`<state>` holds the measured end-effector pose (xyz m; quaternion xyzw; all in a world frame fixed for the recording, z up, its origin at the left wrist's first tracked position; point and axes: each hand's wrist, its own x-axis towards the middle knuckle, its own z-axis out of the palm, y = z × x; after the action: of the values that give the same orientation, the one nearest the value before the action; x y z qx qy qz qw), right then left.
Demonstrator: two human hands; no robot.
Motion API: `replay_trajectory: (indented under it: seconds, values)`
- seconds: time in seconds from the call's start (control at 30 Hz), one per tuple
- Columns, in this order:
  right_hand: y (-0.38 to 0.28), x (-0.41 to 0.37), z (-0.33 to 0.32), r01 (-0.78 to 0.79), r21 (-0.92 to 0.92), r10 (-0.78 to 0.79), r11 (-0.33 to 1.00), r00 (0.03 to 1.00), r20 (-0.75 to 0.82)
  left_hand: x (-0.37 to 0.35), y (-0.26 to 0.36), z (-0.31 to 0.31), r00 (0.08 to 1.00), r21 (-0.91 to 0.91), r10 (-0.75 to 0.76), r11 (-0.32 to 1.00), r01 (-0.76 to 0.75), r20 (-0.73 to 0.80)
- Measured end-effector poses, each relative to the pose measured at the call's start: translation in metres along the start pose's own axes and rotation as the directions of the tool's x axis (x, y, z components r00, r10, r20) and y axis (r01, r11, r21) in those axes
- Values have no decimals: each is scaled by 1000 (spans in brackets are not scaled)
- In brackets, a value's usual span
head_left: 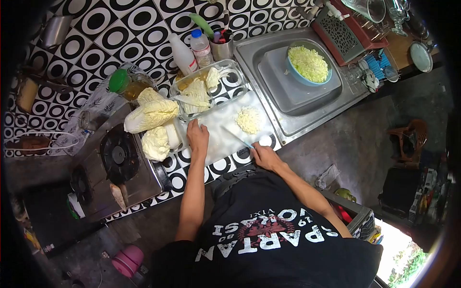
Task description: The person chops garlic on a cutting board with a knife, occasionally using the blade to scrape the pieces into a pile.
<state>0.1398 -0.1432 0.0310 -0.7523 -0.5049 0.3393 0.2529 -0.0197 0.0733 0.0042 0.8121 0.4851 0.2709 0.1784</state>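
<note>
My right hand (264,156) grips a knife (240,138) by its light blue handle, the blade lying low over the white cutting board (218,141). Just past the blade tip is a pile of finely chopped pale cabbage (248,120). At the board's left end rests my left hand (198,137), thumb and fingers apart, with nothing visible in it. Close to its fingertips stands a clear container (230,99) with cabbage leaves (196,96) inside. To the left of that hand are whole napa cabbages (151,115), partly in another clear tray.
A blue bowl (317,83) of shredded cabbage stands on an upturned grey tub (273,81) in the sink (288,129). The gas stove (120,180) is at left. Bottles (201,48) and a green-lidded jar (120,82) line the tiled wall. A dish rack (341,38) stands at right.
</note>
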Motion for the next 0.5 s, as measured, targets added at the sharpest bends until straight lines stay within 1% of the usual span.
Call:
replay_trajectory:
  seconds: [0.03,0.17,0.23,0.27,0.33,0.37,0.43,0.47,0.5]
  values:
    - [-3,3,-1,-57,-17,56,998,998,-36,3,1,-1,996,-10,-53,998,54,72]
    - [3,3,3,-96,32,99,995,992,-79,7,6,-4,991,-18,-76,997,79,111]
    - [6,-2,2,48,7,-48,999,999,-2,6,3,-1,992,-28,-52,998,56,114]
    - [6,-3,4,45,7,-45,999,999,-3,6,2,0,992,-29,-50,998,54,116]
    - [3,-3,6,-94,91,104,991,989,-101,3,-1,2,990,-47,-16,999,23,140]
    - [5,-4,6,-96,92,104,991,990,-95,-1,-2,2,990,-44,-21,999,28,142]
    - [10,-4,4,88,41,-88,995,996,10,-7,9,4,980,-225,3,973,43,199]
    - [11,-4,6,84,43,-85,996,996,8,-10,14,4,979,-225,6,973,41,202]
    - [9,-3,8,7,56,-6,998,999,-33,-14,19,4,980,-249,19,968,32,199]
